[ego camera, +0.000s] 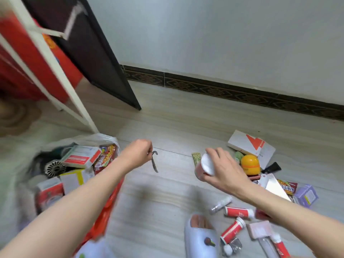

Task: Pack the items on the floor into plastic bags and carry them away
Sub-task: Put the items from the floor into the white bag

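A: My left hand (136, 152) pinched a small dark metal tool (154, 162), which dangled from the fingertips just right of the plastic bag (104, 139). My right hand (221, 171) was wrapped round a white-capped red tube (204, 167), fingers curled over the cap end.

B: Where was the rest?

A: The bag sat open on the floor (167, 202) at my left, already holding a red-and-white box (81, 157), a snack packet (105, 158) and a round metal grille thing (55, 167). Unpacked stuff lay at my right: a white box with an orange mark (247, 144), a yellow round container (250, 164), a purple box (306, 195) and several red-and-white tubes (239, 211) near my slipper (201, 241).

B: Step?

A: I'd call it carrying both pieces to the bag, task roughly halfway.

B: Tips?

A: Drop the tool first, since it's nearest the bag mouth. Lower it in rather than flick it; a thin bag could snag on that hook end. Then bring the tube across over the opening, not the rim, because the mouth sagged on the near side. The bag was blurred, so I couldn't tell how full it was.
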Motion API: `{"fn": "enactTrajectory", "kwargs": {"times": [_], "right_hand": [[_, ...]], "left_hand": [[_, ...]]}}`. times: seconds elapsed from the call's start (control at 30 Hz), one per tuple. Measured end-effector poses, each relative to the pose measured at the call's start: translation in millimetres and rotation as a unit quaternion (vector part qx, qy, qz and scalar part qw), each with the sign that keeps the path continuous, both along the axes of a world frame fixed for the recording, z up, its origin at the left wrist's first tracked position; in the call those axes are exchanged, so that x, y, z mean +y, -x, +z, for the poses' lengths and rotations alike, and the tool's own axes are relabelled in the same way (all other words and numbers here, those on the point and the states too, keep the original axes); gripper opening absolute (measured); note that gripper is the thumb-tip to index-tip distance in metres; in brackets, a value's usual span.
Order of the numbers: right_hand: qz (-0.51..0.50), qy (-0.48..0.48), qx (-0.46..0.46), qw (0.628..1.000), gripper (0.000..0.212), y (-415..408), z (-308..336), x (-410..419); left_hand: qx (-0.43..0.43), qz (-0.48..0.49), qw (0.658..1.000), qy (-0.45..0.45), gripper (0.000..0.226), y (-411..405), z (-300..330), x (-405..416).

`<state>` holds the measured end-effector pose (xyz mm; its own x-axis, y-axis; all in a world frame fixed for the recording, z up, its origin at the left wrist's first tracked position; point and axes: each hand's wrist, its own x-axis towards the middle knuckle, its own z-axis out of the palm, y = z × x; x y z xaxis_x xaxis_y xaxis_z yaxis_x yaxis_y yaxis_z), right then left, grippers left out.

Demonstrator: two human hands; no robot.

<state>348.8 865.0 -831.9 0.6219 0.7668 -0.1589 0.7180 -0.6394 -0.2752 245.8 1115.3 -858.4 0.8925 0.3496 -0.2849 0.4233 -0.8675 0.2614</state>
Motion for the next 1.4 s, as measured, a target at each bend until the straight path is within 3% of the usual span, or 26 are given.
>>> {"fn": "enactTrajectory", "kwargs": {"times": [0.23, 0.33, 0.4, 0.5, 0.57, 0.77, 0.87, 1.0, 1.03, 1.13, 1.2, 1.3, 1.4], "right_hand": [[0.133, -0.011, 0.025, 0.991, 0.066, 60.0, 70.3, 132.2], [0.152, -0.038, 0.052, 0.986, 0.069, 96.7, 72.4, 182.9], [0.161, -0.057, 0.077, 0.982, 0.070, 121.2, 66.4, 210.7], [0.145, -0.081, 0.121, 0.979, 0.072, 155.0, 49.1, 247.2], [0.123, -0.105, 0.155, 0.975, 0.071, 172.0, 36.4, 267.6], [0.049, -0.167, 0.212, 0.962, 0.070, 201.9, 1.8, 328.9], [0.005, -0.198, 0.231, 0.953, 0.070, 204.7, -10.8, 347.7], [-0.034, -0.223, 0.261, 0.939, 0.071, 205.2, -23.1, 363.0], [-0.035, -0.226, 0.271, 0.935, 0.071, 206.6, -25.4, 365.5], [-0.024, -0.221, 0.291, 0.930, 0.067, 217.6, -31.5, 371.7], [-0.014, -0.218, 0.303, 0.927, 0.065, 229.8, -36.1, 379.2], [0.005, -0.210, 0.315, 0.926, 0.071, 252.5, -41.5, 395.2], [0.033, -0.203, 0.318, 0.925, 0.073, 266.3, -45.9, 402.6]], "left_hand": [[-0.040, 0.059, 0.997, -0.025, 0.005, 85.1, 106.9, 79.0], [-0.110, 0.178, 0.978, 0.021, 0.004, 150.9, 107.3, 108.4], [-0.187, 0.296, 0.934, 0.067, 0.009, 194.5, 91.4, 120.8], [-0.303, 0.484, 0.811, 0.131, 0.015, 253.3, 55.1, 129.4], [-0.332, 0.555, 0.750, 0.136, 0.014, 276.9, 32.0, 130.4], [-0.350, 0.631, 0.674, 0.159, 0.008, 283.0, -26.6, 152.4], [-0.337, 0.620, 0.690, 0.161, 0.010, 274.5, -45.2, 158.5], [-0.228, 0.540, 0.810, 0.013, 0.013, 283.7, -72.3, 160.3], [-0.211, 0.529, 0.822, -0.019, 0.014, 288.6, -78.0, 160.6], [-0.241, 0.572, 0.784, -0.027, 0.013, 304.2, -79.7, 163.2], [-0.232, 0.607, 0.759, -0.017, 0.024, 315.6, -80.3, 175.1], [-0.172, 0.602, 0.777, 0.061, 0.036, 328.1, -84.9, 200.0], [-0.175, 0.582, 0.793, 0.051, 0.019, 331.3, -82.8, 212.1]]}}
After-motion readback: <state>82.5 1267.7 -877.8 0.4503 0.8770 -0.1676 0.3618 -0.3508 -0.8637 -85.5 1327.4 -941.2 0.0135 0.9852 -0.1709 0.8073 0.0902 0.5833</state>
